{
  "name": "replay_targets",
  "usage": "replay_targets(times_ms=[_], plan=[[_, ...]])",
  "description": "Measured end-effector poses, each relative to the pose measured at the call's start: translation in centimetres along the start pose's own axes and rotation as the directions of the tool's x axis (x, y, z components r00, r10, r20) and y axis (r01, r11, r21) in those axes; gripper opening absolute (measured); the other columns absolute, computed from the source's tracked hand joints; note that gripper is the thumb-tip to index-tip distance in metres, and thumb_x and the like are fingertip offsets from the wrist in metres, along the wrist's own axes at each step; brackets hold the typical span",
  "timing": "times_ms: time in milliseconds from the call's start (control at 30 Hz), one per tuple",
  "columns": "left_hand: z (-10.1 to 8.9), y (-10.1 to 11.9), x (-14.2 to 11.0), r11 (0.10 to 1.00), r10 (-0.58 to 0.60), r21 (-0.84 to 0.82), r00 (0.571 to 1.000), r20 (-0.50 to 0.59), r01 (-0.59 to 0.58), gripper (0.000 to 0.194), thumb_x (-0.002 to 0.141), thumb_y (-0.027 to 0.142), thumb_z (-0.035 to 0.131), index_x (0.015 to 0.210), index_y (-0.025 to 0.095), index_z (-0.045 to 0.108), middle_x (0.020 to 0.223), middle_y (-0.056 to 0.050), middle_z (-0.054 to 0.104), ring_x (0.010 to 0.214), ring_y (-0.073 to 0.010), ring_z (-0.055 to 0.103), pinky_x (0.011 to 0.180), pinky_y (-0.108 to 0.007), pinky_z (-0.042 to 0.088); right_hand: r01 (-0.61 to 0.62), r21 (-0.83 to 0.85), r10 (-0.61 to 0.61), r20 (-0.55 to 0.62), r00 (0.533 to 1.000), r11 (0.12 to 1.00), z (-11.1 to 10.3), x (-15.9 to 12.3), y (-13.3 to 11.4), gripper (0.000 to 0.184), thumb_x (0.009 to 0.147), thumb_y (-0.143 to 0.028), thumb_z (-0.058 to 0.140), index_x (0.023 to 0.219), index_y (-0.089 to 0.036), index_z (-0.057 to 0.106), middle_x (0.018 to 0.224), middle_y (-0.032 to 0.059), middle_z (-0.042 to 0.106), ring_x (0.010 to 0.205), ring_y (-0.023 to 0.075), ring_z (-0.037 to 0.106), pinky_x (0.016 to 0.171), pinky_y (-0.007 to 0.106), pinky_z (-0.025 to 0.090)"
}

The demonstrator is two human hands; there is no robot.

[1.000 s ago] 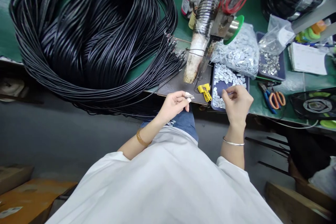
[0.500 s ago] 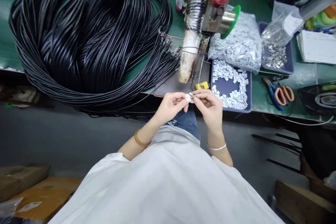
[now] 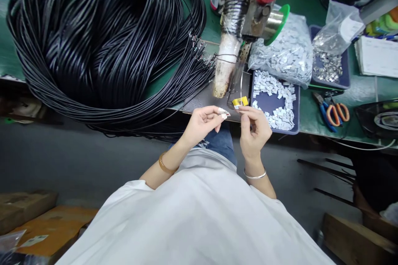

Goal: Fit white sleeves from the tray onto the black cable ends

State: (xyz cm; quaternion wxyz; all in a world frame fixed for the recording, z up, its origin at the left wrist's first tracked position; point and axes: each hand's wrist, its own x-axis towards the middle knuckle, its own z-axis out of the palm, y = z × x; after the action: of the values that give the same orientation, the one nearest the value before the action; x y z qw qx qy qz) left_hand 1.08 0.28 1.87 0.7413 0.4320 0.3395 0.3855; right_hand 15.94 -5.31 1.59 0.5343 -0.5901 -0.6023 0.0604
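Observation:
My left hand (image 3: 203, 124) is in front of the table edge, thumb and forefinger pinched together. White coverings wrap those two fingertips, and a tiny metal piece (image 3: 228, 114) sticks out between them. My right hand (image 3: 255, 130) is a short gap to the right, its forefinger stretched out and its thumb held apart; nothing shows between them. Just beyond its fingertips lies a yellow tool (image 3: 240, 101), partly covered by the hand. Beside that hand is a dark blue tray (image 3: 270, 101) with many small white pieces (image 3: 282, 118).
Large coils of black cable (image 3: 102, 45) fill the left of the green table. A wrapped hose (image 3: 228, 45) and a holder with a green-rimmed solder spool (image 3: 276, 25) hang ahead. Farther right are a bag of white pieces (image 3: 282, 49), a tray of metal parts (image 3: 345, 66) and orange-handled cutters (image 3: 337, 114).
My right hand moved left from the tray of white pieces to meet my left hand at the metal piece, then drew slightly back with its thumb apart. My left hand stayed nearly still.

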Motion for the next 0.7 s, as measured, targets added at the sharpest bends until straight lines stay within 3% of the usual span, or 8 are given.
replay_targets(times_ms=[167,333,400,533,700], plan=[[0.1,-0.3,0.3,0.998,0.055,0.038,0.996,-0.071,-0.053,0.025,0.068,0.033,0.083,0.073,0.013,0.069,0.056,0.004,0.056,0.049,-0.0040,0.045,0.048,-0.018,0.036,0.168,-0.024,-0.167,0.019,0.986,0.986,0.2,-0.2,-0.3,0.016,0.088,-0.013,0.063,0.096,-0.026,0.067,0.097,0.0024,0.076,0.090,0.0177,0.073,0.081,0.036,0.060],[-0.1,-0.6,0.6,0.998,0.066,0.026,0.993,-0.097,-0.064,0.024,0.067,0.034,0.083,0.073,0.013,0.073,0.066,-0.001,0.066,0.059,-0.0070,0.054,0.058,-0.019,0.043,-0.032,0.139,0.032,0.006,0.999,0.990,0.7,-0.4,0.3,0.012,0.089,-0.013,0.061,0.093,-0.023,0.064,0.098,0.0038,0.075,0.089,0.0180,0.074,0.076,0.035,0.061],[-0.2,-0.8,0.7,0.998,0.070,0.014,0.991,-0.113,-0.069,0.026,0.067,0.036,0.084,0.074,0.013,0.075,0.064,-0.001,0.065,0.058,-0.0065,0.052,0.057,-0.019,0.042,-0.046,0.139,0.044,0.020,0.999,0.989,0.8,-0.3,0.6,0.011,0.087,-0.012,0.063,0.091,-0.023,0.064,0.098,0.0035,0.075,0.090,0.0180,0.074,0.078,0.035,0.061],[-0.4,-0.8,1.0,0.996,0.085,0.039,0.989,-0.124,-0.081,0.026,0.069,0.037,0.082,0.071,0.012,0.075,0.057,0.002,0.056,0.053,-0.0049,0.043,0.052,-0.018,0.036,0.103,0.032,-0.104,0.041,0.994,0.994,0.8,-0.1,0.7,0.015,0.084,-0.010,0.067,0.089,-0.024,0.065,0.097,0.0026,0.076,0.089,0.0174,0.074,0.080,0.034,0.061],[-0.3,-0.7,1.3,0.991,0.118,0.077,0.984,-0.131,-0.108,0.020,0.070,0.032,0.080,0.070,0.013,0.074,0.059,0.002,0.058,0.056,-0.0063,0.046,0.054,-0.019,0.038,0.261,-0.077,-0.258,0.045,0.965,0.962,0.8,0.2,0.9,0.020,0.082,-0.006,0.069,0.091,-0.024,0.064,0.097,0.0035,0.078,0.087,0.0165,0.075,0.075,0.030,0.062]])
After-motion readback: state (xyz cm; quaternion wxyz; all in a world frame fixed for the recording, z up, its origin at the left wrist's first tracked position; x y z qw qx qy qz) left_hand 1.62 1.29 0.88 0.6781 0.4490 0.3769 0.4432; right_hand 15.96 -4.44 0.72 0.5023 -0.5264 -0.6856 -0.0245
